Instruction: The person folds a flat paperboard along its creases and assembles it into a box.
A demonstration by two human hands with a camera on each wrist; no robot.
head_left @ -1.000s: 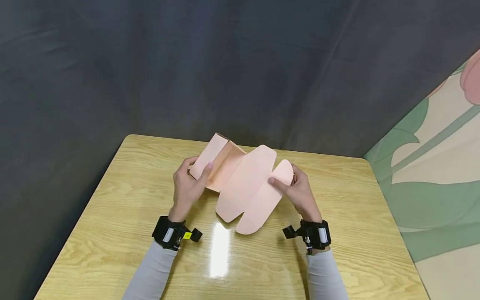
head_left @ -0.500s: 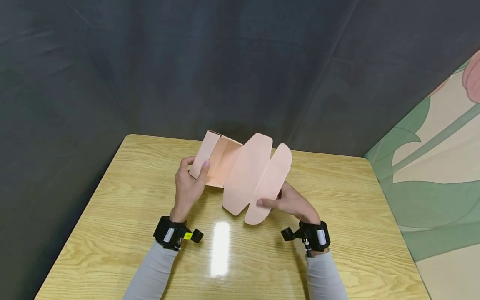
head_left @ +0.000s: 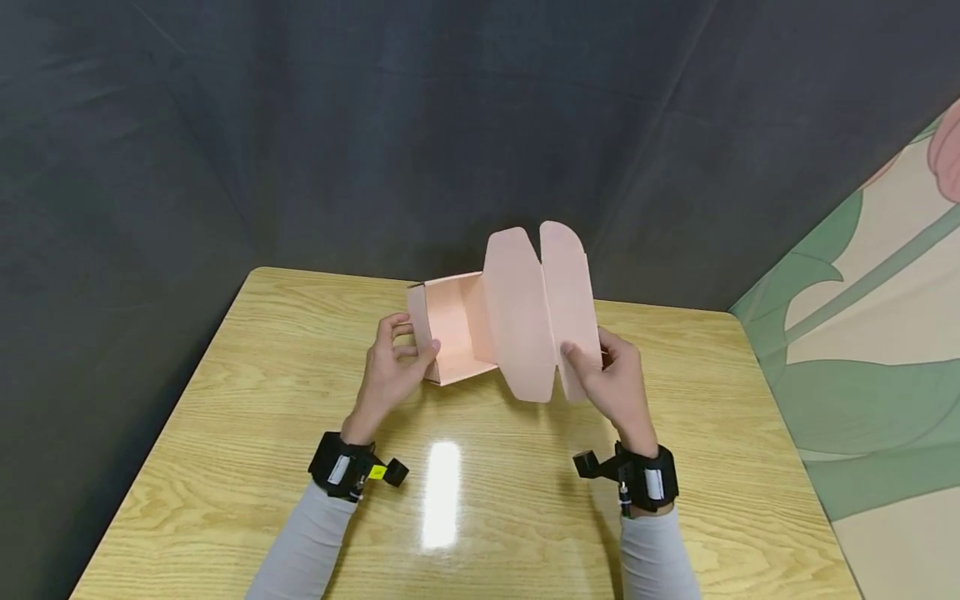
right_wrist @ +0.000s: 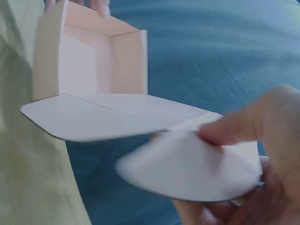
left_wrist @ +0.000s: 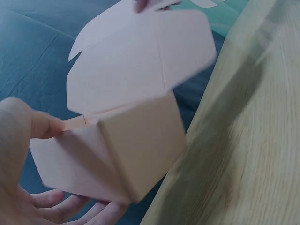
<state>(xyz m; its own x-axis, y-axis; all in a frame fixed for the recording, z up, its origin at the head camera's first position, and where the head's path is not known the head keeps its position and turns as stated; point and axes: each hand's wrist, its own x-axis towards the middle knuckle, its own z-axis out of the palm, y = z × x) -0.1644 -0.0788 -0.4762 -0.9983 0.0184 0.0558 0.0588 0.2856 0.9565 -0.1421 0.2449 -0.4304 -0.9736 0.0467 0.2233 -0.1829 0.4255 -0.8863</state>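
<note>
A pink cardboard box [head_left: 453, 325] with its lid open is held up over the table's far half, its hollow inside showing. My left hand [head_left: 393, 367] grips the box's left wall, thumb on the near edge and fingers behind; in the left wrist view the fingers curl under the box body [left_wrist: 145, 145]. The lid [head_left: 521, 317] spreads out to the right, with side flaps at both ends. My right hand [head_left: 615, 379] pinches the lid's front tuck panel [head_left: 570, 308], thumb on top. In the right wrist view that panel [right_wrist: 183, 168] bends at its crease, fingers underneath.
The wood-grain table [head_left: 525, 517] has a bright light reflection near its middle. A dark curtain [head_left: 450, 125] hangs right behind its far edge. A cloth with a leaf pattern [head_left: 877, 375] hangs at the right. Both wrists wear black camera mounts.
The box has turned anticlockwise and its lid has risen toward the curtain. My right hand slid down the front panel, then shifted right. The left hand moved slightly right, keeping its grip.
</note>
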